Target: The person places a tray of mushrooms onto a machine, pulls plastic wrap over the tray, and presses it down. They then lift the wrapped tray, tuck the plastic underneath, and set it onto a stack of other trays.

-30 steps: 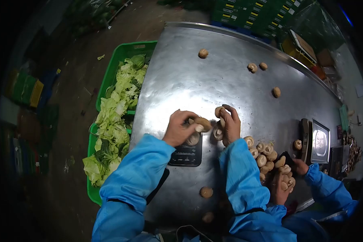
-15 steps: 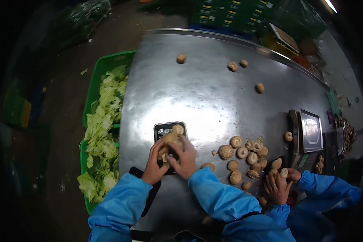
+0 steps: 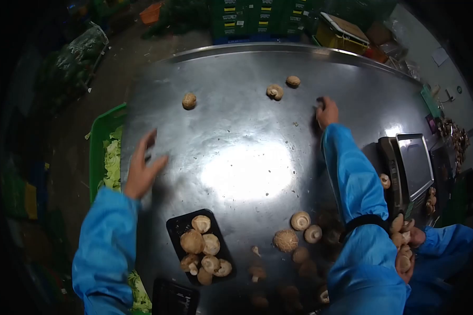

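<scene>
My left hand (image 3: pixel 143 167) is held above the left side of the steel table, fingers spread and holding nothing. Stretched toward the far right, my right hand (image 3: pixel 327 113) has its fingers curled in; whatever lies inside them is hidden. Below and right of the left hand, a black tray (image 3: pixel 174 231) contains several mushrooms (image 3: pixel 193 241), some with stems showing. Left of the right hand lie a mushroom (image 3: pixel 275 92) and another mushroom (image 3: pixel 293 81), with a third mushroom (image 3: pixel 189 101) farther left. Several loose mushrooms (image 3: pixel 286 240) sit near my right sleeve, which partly covers the pile.
Another black tray (image 3: pixel 163 294) stands at the near edge. On the right is a scale (image 3: pixel 415 165), with a mushroom (image 3: pixel 385 181) beside it. A co-worker's hands (image 3: pixel 407 254) hold mushrooms there. A green crate (image 3: pixel 101 131) of leaves (image 3: pixel 113 163) borders the table's left side.
Both hands have let go of the mushrooms over the tray and separated, the left outward, the right far forward and right. The view has shifted, and the farthest-right loose mushroom is now hidden.
</scene>
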`<state>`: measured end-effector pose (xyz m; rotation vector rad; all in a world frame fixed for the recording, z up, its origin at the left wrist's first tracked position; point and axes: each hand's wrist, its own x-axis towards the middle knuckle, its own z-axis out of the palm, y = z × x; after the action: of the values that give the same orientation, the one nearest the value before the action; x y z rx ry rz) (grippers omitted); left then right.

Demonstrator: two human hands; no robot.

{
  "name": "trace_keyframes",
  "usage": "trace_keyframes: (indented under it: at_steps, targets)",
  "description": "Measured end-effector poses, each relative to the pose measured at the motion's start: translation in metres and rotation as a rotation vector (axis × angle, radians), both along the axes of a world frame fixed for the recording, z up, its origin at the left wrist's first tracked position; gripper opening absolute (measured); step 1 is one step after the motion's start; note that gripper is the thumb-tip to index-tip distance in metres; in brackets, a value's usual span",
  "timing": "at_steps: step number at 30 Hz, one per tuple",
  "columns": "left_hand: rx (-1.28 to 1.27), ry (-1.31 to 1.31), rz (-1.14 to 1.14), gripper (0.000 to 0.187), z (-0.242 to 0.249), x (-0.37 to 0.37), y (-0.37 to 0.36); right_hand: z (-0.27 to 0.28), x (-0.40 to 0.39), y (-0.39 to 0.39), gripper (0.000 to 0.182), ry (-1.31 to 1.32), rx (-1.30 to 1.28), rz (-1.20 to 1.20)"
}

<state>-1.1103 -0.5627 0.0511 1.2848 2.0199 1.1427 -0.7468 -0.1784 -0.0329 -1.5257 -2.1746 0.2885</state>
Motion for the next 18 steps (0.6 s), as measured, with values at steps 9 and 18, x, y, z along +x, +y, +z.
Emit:
trace_keyframes:
  at_steps: [9,18]
  targets:
    - [0.021,0.683,-0.098,0.050,-0.091,-0.030,0.181,0.028,-0.146,0.026,0.069,-0.133,-0.064,0.049]
    - [0.076,-0.048,-0.195,0.060,0.001,0.025,-0.009,0.004,-0.120,-0.020,0.051,-0.022,0.083,0.316]
